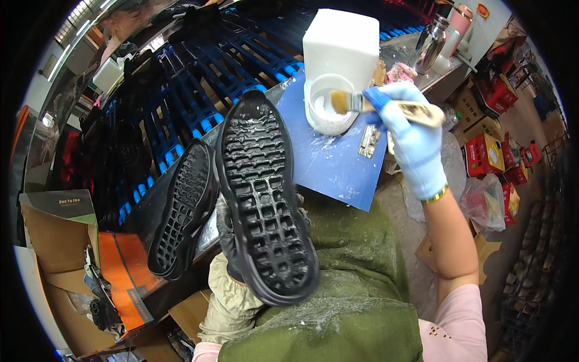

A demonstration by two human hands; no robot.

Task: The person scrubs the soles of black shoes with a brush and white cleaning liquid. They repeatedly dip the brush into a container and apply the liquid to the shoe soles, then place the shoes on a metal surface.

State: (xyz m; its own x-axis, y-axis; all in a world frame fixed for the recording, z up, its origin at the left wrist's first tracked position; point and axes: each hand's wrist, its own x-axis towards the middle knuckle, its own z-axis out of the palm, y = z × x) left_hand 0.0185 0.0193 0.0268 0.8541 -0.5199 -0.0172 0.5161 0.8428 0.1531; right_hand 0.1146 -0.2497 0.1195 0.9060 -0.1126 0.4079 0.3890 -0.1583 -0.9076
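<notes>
My left hand (227,232), in a dark glove and mostly hidden, grips a black shoe sole (265,199) from beneath. The sole's gridded inner side faces up, wet-looking with whitish streaks. A second black sole (184,208) lies at the bench edge to its left. In a light blue glove, my right hand (407,123) is closed round the wooden handle of a flat brush (356,101). The bristles are over the round opening of a white plastic container (341,51), where white stuff shows inside. Whether they touch it I cannot tell.
A blue board (338,172) lies under the container, with a small metal piece (369,140) on it. Behind runs a rack of blue rollers (205,78). Open cardboard boxes (54,241) stand at left. Bottles (431,45) are at the back right; red boxes (485,154) lie beyond.
</notes>
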